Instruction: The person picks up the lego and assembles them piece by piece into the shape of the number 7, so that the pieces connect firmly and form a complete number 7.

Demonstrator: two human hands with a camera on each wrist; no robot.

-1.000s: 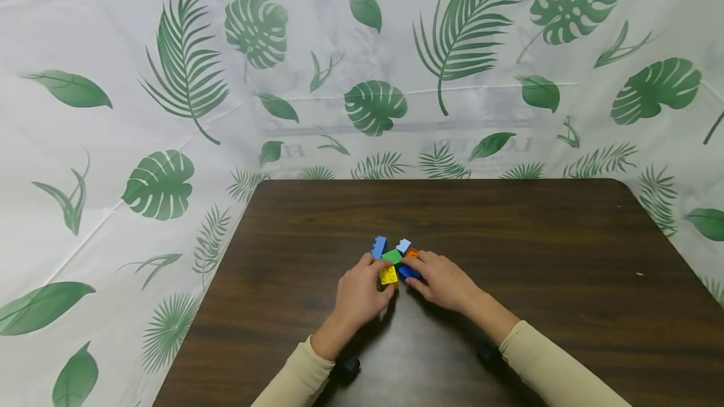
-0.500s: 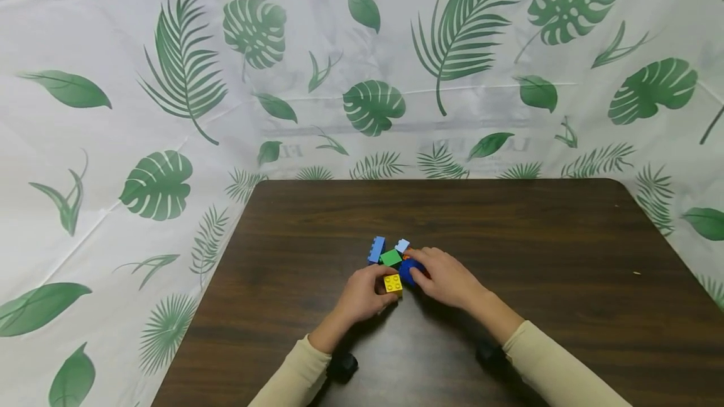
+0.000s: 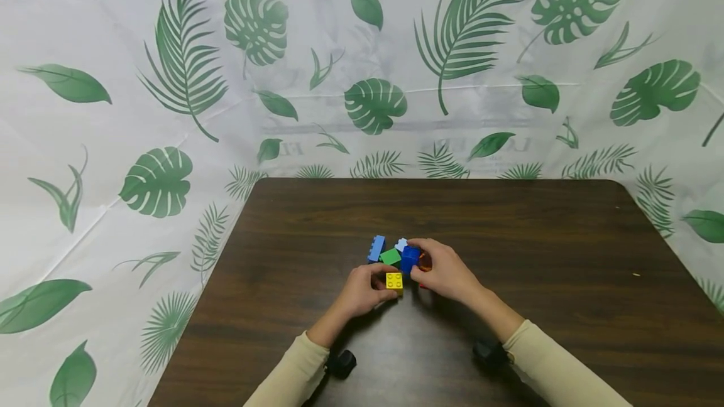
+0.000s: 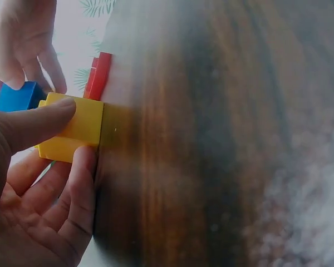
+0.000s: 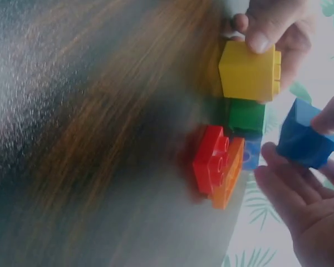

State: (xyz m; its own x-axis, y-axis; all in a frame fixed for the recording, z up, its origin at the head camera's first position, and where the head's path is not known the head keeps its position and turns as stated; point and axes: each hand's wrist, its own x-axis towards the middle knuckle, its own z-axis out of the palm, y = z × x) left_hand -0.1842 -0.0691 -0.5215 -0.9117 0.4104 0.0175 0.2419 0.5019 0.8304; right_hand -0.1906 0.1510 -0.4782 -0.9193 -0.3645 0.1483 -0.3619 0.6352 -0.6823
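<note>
Work seems to be at the stage of taking up one block in each hand. The left hand (image 3: 362,291) pinches the yellow block (image 3: 394,283) between thumb and fingers, spread only to the block's width, its studs upward. The right hand (image 3: 449,272) grips the dark blue block (image 3: 410,259) the same way, raised off the table (image 3: 509,225), at one o'clock from the yellow one in the head view. From there, too, the green block (image 3: 390,257) lies at twelve, the long blue block (image 3: 376,249) at eleven and the red block (image 5: 206,161) at three. Which way the dark blue block's studs face, I cannot tell. Joining the held pair, if wanted, would call for a steady left hand and squaring the edges before pressing.
</note>
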